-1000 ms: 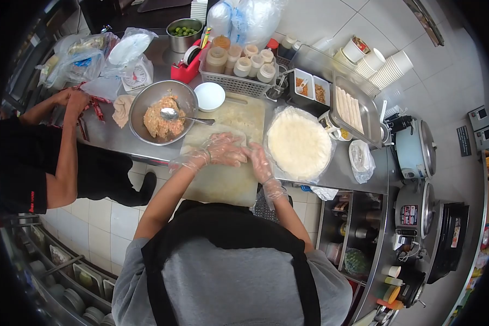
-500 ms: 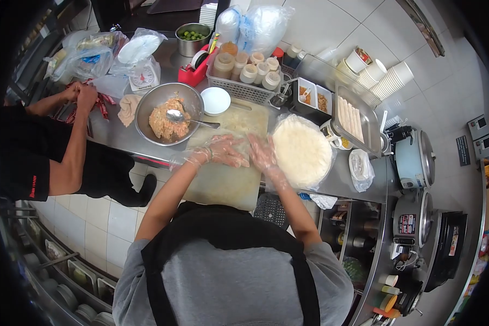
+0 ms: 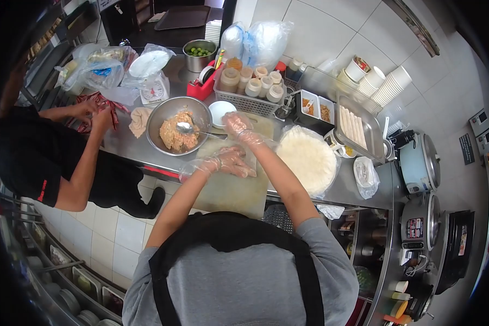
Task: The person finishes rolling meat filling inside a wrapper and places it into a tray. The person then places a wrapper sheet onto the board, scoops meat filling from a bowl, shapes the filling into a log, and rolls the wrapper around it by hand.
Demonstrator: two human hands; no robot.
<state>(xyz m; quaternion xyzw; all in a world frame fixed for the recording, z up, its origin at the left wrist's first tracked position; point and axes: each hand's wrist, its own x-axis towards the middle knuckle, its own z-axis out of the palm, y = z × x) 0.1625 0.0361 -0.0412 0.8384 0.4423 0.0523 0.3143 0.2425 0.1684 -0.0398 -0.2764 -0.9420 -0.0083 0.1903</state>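
Both my hands wear clear plastic gloves. My left hand lies flat, fingers stretched, on a thin pale sheet on the cutting board; I cannot make out the sheet's kind. Ahead of it, my right hand is at the near right rim of a small white bowl, its fingers loosely bent and holding nothing I can see. Left of the board stands a steel mixing bowl with an orange-pink minced filling and a spoon in it. A stack of round white wrappers lies to the right on plastic.
A co-worker's hands handle red packets at the left. Behind the board are a basket of bottles, a red tape dispenser and a pot of green fruit. A steel tray of pale rolls stands back right.
My right hand has moved from the board's right side forward and left to the white bowl. My left hand stays on the board. The view has shifted slightly.
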